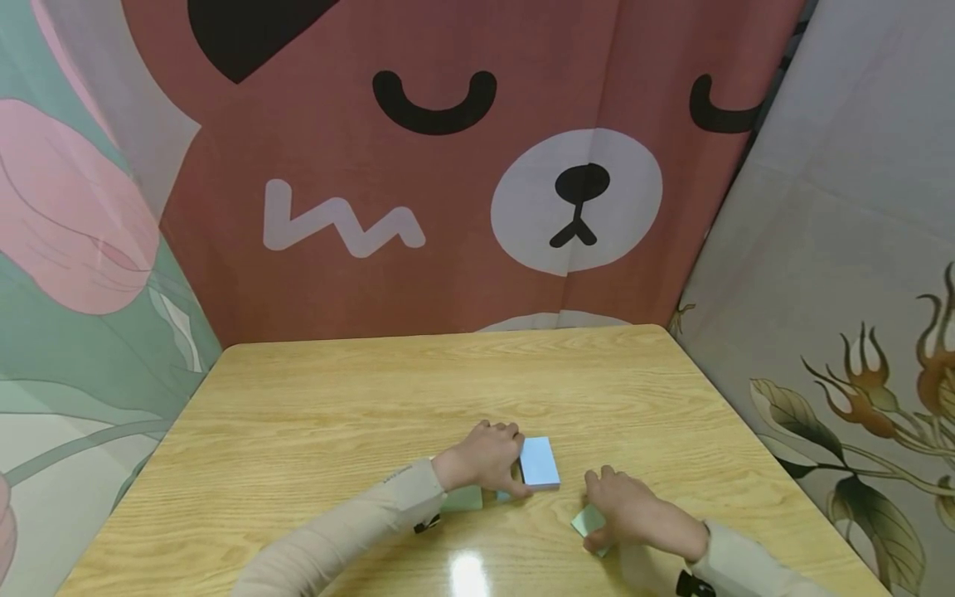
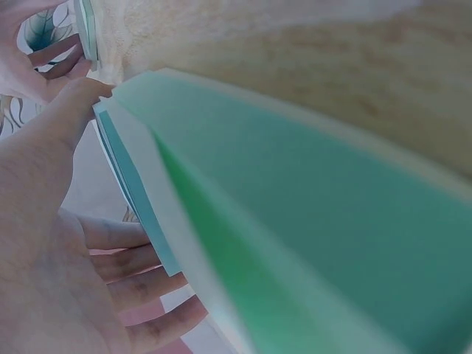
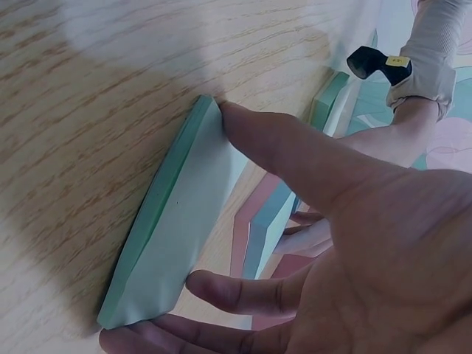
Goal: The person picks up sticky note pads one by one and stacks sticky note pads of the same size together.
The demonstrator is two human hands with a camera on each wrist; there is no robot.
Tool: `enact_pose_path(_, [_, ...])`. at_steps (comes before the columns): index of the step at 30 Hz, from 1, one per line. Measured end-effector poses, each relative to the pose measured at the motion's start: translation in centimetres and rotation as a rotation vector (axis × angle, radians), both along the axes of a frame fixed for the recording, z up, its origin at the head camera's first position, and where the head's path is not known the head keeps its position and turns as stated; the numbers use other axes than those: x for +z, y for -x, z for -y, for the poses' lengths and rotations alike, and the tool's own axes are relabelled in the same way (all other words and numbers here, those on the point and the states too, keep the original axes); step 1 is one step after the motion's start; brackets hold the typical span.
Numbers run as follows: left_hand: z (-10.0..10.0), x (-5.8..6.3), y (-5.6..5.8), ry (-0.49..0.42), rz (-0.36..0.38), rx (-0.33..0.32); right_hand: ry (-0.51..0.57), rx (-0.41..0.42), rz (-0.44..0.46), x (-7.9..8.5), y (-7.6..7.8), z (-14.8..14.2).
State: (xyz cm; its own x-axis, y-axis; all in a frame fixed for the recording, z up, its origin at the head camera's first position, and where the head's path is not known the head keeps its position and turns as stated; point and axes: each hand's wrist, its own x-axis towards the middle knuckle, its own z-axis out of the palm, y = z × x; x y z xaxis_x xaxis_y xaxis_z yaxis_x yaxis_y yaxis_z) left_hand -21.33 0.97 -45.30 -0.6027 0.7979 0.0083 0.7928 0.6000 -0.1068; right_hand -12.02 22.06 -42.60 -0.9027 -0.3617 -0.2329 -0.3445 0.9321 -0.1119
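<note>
My left hand [image 1: 488, 458] lies at the left edge of a blue sticky note pad [image 1: 539, 462], thumb at the near end and fingers at the far end. The left wrist view shows that grip around a thin blue edge [image 2: 133, 184]. A piece of lighter blue [image 1: 503, 496] shows under the palm. Beneath the left wrist is a green sticky note pad [image 1: 464, 498], large and close in the left wrist view. To the right, my right hand [image 1: 627, 507] holds a smaller green sticky note pad [image 3: 173, 221] by its ends, tilted on edge at the tabletop.
The wooden table [image 1: 336, 398] runs back to a curtain [image 1: 448, 290] printed with a bear. A patterned cloth [image 1: 821, 249] hangs on the right side. Beside the blue pad, a pink layer [image 3: 247, 217] appears in the right wrist view.
</note>
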Motion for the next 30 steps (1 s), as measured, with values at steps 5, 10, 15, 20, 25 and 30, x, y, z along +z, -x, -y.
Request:
enact_pose_path(5, [0.03,-0.04,0.00,-0.007,-0.003,0.000,0.016,-0.013,0.001,-0.04,-0.04,0.03])
enact_pose_path(10, [0.03,-0.16,0.06,-0.015,0.000,-0.003,0.032,-0.031,0.021,0.10,-0.22,0.15])
enact_pose_path(15, [0.02,-0.19,0.04,-0.024,0.006,-0.009,0.056,-0.040,-0.011,0.14,-0.48,0.22])
enact_pose_path(20, [0.01,-0.28,0.14,-0.030,0.006,-0.008,0.057,-0.033,-0.036,0.07,-0.36,0.06])
enact_pose_path(25, [0.08,-0.36,0.20,-0.029,0.006,-0.011,0.064,-0.019,-0.061,-0.11,-0.30,-0.04])
enact_pose_path(30, [0.12,-0.39,0.15,-0.033,-0.001,-0.016,0.069,-0.020,-0.077,-0.31,-0.22,-0.07])
